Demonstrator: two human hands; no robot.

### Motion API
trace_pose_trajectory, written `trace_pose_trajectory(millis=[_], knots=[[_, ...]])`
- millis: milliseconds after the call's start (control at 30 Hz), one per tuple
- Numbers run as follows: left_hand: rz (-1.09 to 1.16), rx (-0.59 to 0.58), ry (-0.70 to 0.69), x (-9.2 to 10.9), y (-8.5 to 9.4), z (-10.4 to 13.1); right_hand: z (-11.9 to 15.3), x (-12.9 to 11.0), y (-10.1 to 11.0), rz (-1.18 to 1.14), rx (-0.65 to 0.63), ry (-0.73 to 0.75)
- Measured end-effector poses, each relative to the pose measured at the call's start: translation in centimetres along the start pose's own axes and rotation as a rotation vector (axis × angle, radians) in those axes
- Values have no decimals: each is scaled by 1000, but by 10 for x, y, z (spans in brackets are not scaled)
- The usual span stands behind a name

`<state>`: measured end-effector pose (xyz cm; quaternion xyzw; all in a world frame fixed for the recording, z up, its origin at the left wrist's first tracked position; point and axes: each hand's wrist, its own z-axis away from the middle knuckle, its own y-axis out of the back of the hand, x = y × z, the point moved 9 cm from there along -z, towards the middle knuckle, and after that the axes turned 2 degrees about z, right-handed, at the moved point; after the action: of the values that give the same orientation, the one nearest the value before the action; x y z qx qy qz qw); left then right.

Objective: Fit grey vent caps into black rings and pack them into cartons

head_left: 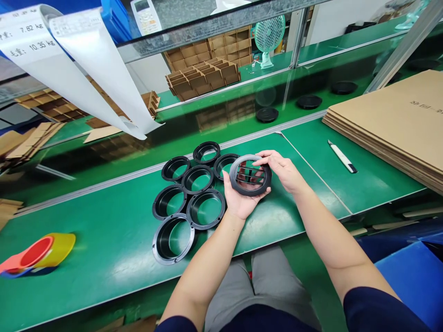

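Dark sleeves (377,306): nearest the camera, at the bottom edge, with bare forearms reaching over a green bench (114,249).
Left hand (240,203): palm up, fingers curled under a round black piece (250,176), thumb against its rim, gripping it.
Right hand (282,169): fingers bent, tips on the upper edge and shiny face; cannot tell whether they pinch.
Black rings (194,210): seven, clustered on the bench beside the left fingers.
Knife (342,157): well to the right of the right fingers; cannot tell if the blade is out.
Cardboard stack (384,124): beyond the knife.
Round piece, risks: tilted on one palm, it could slip if the thumb loosens, perhaps knocking the rings below; fingertips could smudge or scratch the shiny face.
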<state>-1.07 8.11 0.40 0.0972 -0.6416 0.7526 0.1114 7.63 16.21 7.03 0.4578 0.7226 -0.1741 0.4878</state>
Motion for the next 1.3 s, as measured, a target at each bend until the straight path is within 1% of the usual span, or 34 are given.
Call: trace_pose_trajectory(millis=[167,367,533,600,733,833,900,1000,1067,1133,1200,1300], knots=[[8,12,-6,1,0,1,1,1,-1,-41,-5,-12],[33,52,-28,1,-1,2,-3,7,2,45,34,-18],[41,25,-21,1,-2,2,-2,10,3,52,29,-27],[47,6,-22,2,-4,2,-1,5,0,85,-21,18],[47,21,-25,4,-1,3,6,-19,-13,271,-178,235],[51,38,-30,6,1,3,9,-30,-20,329,-231,335],[48,12,-41,7,-1,3,9,-31,-17,279,-214,324],[21,-22,-42,6,-5,3,5,-25,-2,162,-99,233],[0,-21,-31,5,-6,4,4,-21,9,159,4,181],[-14,-20,-32,4,-7,4,4,-20,14,212,62,163],[-23,-19,-38,4,-8,5,4,-19,11,269,56,173],[-9,-6,-57,4,-6,3,4,-16,0,371,5,213]])
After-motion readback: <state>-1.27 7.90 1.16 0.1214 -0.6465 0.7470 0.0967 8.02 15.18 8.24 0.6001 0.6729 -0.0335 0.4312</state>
